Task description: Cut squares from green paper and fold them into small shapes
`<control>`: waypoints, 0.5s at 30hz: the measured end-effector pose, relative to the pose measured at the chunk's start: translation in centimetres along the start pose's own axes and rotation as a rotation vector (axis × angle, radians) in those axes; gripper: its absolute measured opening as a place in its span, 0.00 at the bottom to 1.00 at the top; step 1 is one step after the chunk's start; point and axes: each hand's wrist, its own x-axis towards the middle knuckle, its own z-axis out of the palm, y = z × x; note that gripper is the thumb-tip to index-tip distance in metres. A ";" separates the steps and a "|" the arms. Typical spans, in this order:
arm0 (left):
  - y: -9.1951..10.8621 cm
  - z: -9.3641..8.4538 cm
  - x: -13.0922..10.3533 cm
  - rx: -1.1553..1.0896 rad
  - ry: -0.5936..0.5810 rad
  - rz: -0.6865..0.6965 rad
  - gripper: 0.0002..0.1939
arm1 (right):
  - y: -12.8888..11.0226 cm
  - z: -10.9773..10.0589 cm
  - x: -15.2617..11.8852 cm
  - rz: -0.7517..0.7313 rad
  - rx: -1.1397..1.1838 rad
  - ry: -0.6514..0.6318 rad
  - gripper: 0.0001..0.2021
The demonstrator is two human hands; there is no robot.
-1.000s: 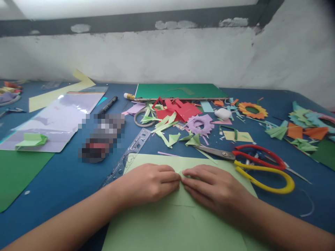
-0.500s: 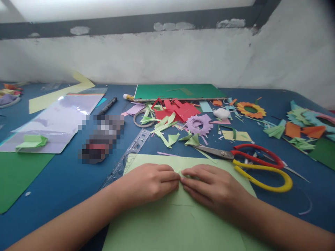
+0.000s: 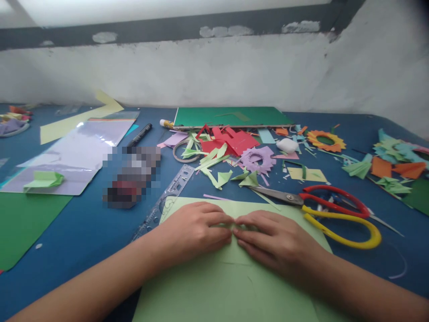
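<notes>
Fingertips of my left hand (image 3: 197, 228) and my right hand (image 3: 278, 237) meet over a large light green sheet (image 3: 214, 295). Both hands are closed at a small piece of light green paper (image 3: 232, 226), mostly hidden by the fingers. It is hard to tell apart from the sheet beneath. Beyond my right hand lie scissors (image 3: 295, 197) with one red and one yellow handle, resting partly at the sheet's corner. A clear ruler (image 3: 177, 183) slants past my left hand, its lower end running beside the sheet.
Coloured paper scraps, a purple paper ring (image 3: 257, 160), a tape roll (image 3: 179, 152) and an orange paper ring (image 3: 325, 140) lie behind. To the left are a black marker (image 3: 140, 134), a blurred-out object (image 3: 134, 174) and a plastic sleeve (image 3: 80, 147) with a folded green paper (image 3: 45, 179) on it.
The view has shifted slightly, so things on the table appear a little further right. My left fingers have moved slightly over the paper, and its lighter tip is now more covered.
</notes>
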 end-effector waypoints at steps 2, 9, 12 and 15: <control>0.0 0.2 -0.1 -0.011 0.042 0.025 0.10 | 0.0 0.0 0.0 0.008 0.021 -0.005 0.09; 0.4 0.2 0.0 0.001 0.066 -0.009 0.11 | 0.0 0.0 0.1 0.030 0.054 -0.017 0.09; 0.8 0.1 0.1 -0.009 0.008 -0.118 0.12 | 0.1 0.0 0.0 0.046 0.092 -0.036 0.10; 0.9 0.0 0.1 -0.015 -0.015 -0.162 0.13 | 0.1 -0.2 -0.1 0.066 0.128 -0.058 0.10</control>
